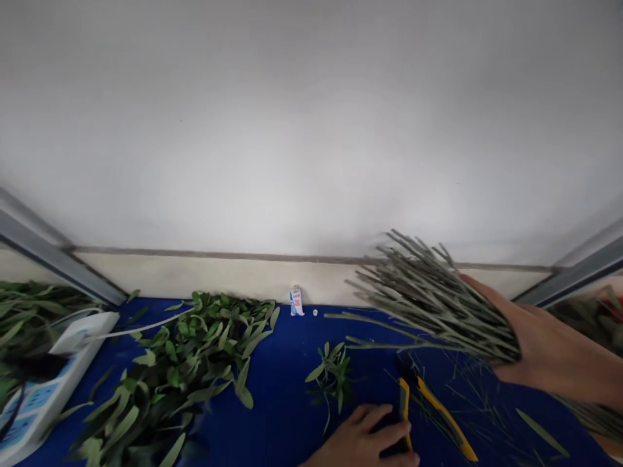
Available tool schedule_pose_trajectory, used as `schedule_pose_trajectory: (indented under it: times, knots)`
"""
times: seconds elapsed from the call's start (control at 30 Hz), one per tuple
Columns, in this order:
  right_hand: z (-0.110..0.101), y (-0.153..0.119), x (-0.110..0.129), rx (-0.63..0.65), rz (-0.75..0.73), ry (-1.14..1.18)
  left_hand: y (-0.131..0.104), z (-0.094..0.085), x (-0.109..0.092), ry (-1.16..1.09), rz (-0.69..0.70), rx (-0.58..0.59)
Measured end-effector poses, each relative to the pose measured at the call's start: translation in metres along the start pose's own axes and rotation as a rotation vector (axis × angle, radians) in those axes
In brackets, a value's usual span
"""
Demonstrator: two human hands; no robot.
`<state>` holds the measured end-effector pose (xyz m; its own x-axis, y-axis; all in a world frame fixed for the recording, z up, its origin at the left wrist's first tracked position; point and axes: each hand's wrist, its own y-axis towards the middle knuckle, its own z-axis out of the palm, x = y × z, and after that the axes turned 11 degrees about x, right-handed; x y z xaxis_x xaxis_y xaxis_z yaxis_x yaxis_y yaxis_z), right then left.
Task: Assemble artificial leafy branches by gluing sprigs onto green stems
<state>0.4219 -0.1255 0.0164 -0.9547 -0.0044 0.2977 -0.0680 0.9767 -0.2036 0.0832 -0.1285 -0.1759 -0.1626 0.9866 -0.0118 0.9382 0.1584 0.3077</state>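
My right hand [540, 350] is wrapped around a thick bundle of thin grey-green stems [433, 301], held tilted above the right of the blue table surface [272, 415]. Its fingers are partly hidden behind the stems. Low in the middle, my left hand [365, 441] is open, fingers apart, with a fingertip at one yellow handle of a hand tool, probably cutters [445, 418]. The tool's dark head is blurred. Just beyond my left hand lies a small leafy sprig [333, 373].
Leafy cuttings [180, 370] are heaped on the left, beside a white power strip [63, 383] with a cable. A small white tube [296, 301] and its cap [315, 312] sit by the wall [302, 162]. Grey metal posts [58, 259] flank the table.
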Motion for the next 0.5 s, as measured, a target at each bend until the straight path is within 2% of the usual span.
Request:
schedule_pose_trajectory:
  times: [0.07, 0.13, 0.3, 0.5]
  knots:
    - [-0.004, 0.017, 0.018, 0.086, -0.108, 0.007, 0.0, -0.003, 0.0, -0.02, -0.004, 0.009]
    - [0.001, 0.028, 0.021, 0.103, -0.172, 0.0, 0.0, -0.004, 0.0, -0.038, -0.011, 0.011]
    - [0.022, 0.037, 0.004, 0.047, -0.2, 0.009, 0.0, -0.008, 0.0, -0.067, -0.014, 0.06]
    - [0.029, 0.041, -0.012, 0.062, -0.256, -0.044, 0.002, -0.014, 0.001, -0.137, -0.021, 0.141]
